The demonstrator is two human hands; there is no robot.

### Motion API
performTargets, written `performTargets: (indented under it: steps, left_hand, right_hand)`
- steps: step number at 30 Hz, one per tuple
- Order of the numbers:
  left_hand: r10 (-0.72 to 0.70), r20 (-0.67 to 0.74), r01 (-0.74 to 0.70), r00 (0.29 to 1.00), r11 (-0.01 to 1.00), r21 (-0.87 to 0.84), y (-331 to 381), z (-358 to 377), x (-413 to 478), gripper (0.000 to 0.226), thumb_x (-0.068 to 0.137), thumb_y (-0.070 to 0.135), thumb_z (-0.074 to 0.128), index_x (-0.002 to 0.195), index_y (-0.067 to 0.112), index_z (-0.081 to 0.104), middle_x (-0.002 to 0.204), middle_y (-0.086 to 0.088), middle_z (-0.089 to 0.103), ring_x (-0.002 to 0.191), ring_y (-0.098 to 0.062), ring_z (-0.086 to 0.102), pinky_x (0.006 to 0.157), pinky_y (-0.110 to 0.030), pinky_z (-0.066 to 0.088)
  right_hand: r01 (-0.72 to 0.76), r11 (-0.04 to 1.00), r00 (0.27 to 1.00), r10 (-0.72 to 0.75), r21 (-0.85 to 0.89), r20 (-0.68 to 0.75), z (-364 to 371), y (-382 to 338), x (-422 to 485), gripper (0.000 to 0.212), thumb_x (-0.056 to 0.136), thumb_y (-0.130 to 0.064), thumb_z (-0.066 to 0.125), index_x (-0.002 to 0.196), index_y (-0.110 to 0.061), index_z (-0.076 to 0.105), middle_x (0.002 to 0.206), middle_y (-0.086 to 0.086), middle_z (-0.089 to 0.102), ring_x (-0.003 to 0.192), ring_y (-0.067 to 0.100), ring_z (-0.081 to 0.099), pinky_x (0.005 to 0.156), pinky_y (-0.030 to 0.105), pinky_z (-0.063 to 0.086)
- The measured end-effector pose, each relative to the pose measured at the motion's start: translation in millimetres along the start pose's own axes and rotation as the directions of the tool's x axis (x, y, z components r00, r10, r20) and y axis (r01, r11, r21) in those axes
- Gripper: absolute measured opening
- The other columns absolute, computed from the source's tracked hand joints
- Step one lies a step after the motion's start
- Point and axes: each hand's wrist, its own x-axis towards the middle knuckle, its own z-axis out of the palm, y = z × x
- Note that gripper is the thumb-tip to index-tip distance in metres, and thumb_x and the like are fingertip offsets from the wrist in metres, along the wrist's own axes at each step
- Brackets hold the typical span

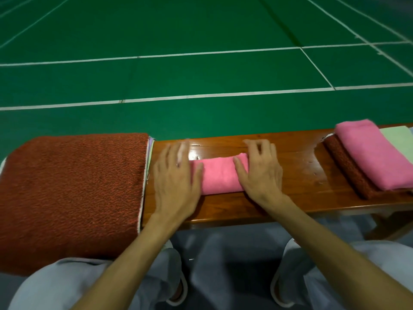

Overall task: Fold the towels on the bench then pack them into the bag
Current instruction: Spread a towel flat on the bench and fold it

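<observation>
Pink towel (pixel 220 175) is lying folded into a short band mid-bench, running left to right, closer to the near edge than the far one. Bench (pixel 301 166) is glossy brown wood.

Left hand (pixel 176 180) is resting palm-down at the towel's left end, fingers straight and spread, thumb touching the cloth. Released, not grasping. It's motion-blurred.

Right hand (pixel 261 173) is lying palm-down over the towel's right end, thumb sitting on top of the pink cloth, fingers loosely bent past the far edge. Fingertips are blurred, but nothing is looking pinched, so I'm reading it as released and pressing.

Left of the hands, a big rust-red towel (pixel 71 186) is draping flat over the bench, with thin lilac and green cloth edges showing under its right side.

Right end: folded pink towel (pixel 375 157) is sitting on a folded rust-red towel (pixel 348 168), and a pale green towel (pixel 395 139) is touching them on the far right.

Grey trousers (pixel 67 285) are showing at the near edge. Green court floor (pixel 201 41) with white lines is running beyond the bench.
</observation>
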Motion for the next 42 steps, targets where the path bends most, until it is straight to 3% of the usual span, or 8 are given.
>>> performTargets:
  steps: [4,11,17,21,28,32,35,42]
  left_hand:
    - [0.294,0.247,-0.316,0.923,0.947,0.051,12.9,8.7,-13.6,0.058,0.109,0.048,0.011,0.164,0.029,0.017,0.172,-0.004,0.010,0.159,-0.025,-0.004,0.128,-0.053,0.004]
    - [0.038,0.341,-0.041,0.939,0.999,-0.001,-11.3,17.4,-7.8,0.061,0.106,0.053,0.009,0.160,0.034,0.030,0.169,0.000,0.024,0.158,-0.027,0.012,0.126,-0.052,0.012]
    - [-0.409,0.291,0.437,0.865,0.899,-0.036,-32.6,-5.1,0.4,0.076,0.096,0.073,0.033,0.123,0.009,0.065,0.131,-0.021,0.059,0.120,-0.039,0.052,0.099,-0.050,0.047]
    - [-0.515,0.440,0.566,0.735,0.824,0.018,-8.6,-20.5,8.8,0.105,0.067,0.099,0.036,0.111,0.010,0.072,0.117,-0.019,0.067,0.107,-0.040,0.064,0.092,-0.047,0.054]
    - [-0.546,0.577,0.754,0.607,0.626,-0.201,22.4,-10.4,30.2,0.067,0.070,0.038,0.086,0.127,0.010,0.066,0.126,-0.013,0.068,0.114,-0.031,0.065,0.097,-0.043,0.055]
    - [-0.438,0.743,0.862,0.505,0.222,-0.455,34.1,-18.3,34.1,0.046,0.078,0.007,0.084,0.119,0.012,0.062,0.115,-0.010,0.068,0.104,-0.028,0.065,0.079,-0.042,0.059]
    - [-0.252,0.833,0.858,0.493,-0.018,-0.514,56.7,-32.3,48.4,0.037,0.080,0.008,0.082,0.113,0.008,0.064,0.102,-0.010,0.071,0.087,-0.023,0.068,0.057,-0.033,0.060]
    - [-0.006,0.736,0.736,0.677,0.025,-0.676,186.9,-15.7,126.8,0.033,0.083,0.016,0.079,0.113,0.008,0.067,0.100,-0.009,0.072,0.077,-0.015,0.067,0.063,-0.026,0.058]
  right_hand:
    - [0.342,0.938,0.929,-0.328,-0.061,0.171,-4.1,-7.7,-9.8,0.055,0.108,-0.046,0.027,0.155,-0.022,0.040,0.165,0.013,0.028,0.155,0.032,0.018,0.123,0.055,0.022]
    - [0.220,0.974,0.851,-0.168,-0.047,0.498,1.6,17.2,-16.6,0.059,0.105,-0.055,0.005,0.162,-0.040,0.004,0.171,-0.006,-0.003,0.158,0.022,-0.009,0.127,0.052,0.003]
    - [-0.219,0.961,0.889,0.126,0.168,0.441,-27.1,23.2,-8.3,0.066,0.104,-0.044,0.047,0.160,-0.015,0.026,0.163,0.010,0.035,0.147,0.025,0.037,0.119,0.042,0.031]
    - [-0.528,0.848,0.774,0.459,0.045,0.436,-41.9,3.7,6.5,0.060,0.091,-0.069,0.052,0.085,-0.011,0.064,0.097,0.012,0.071,0.093,0.034,0.066,0.072,0.037,0.048]
    - [-0.582,0.812,0.699,0.471,0.045,0.538,-37.8,-24.0,12.1,0.054,0.079,-0.050,0.075,0.114,-0.010,0.069,0.123,0.014,0.070,0.113,0.033,0.066,0.079,0.033,0.051]
    - [-0.655,0.650,0.736,0.435,0.385,0.519,-60.0,-9.4,8.2,0.028,0.071,-0.034,0.083,0.072,-0.014,0.062,0.073,0.002,0.064,0.068,0.020,0.059,0.052,0.028,0.038]
    - [-0.628,0.485,0.776,0.452,0.609,0.440,-92.1,9.3,12.2,0.040,0.056,-0.031,0.081,0.085,-0.014,0.061,0.079,-0.001,0.061,0.069,0.013,0.054,0.052,0.022,0.039]
    - [-0.413,0.493,0.881,0.430,0.765,0.198,-178.5,105.8,34.7,0.095,0.062,-0.017,0.074,0.151,-0.026,0.043,0.115,-0.004,0.056,0.073,-0.006,0.051,0.064,0.009,0.042]
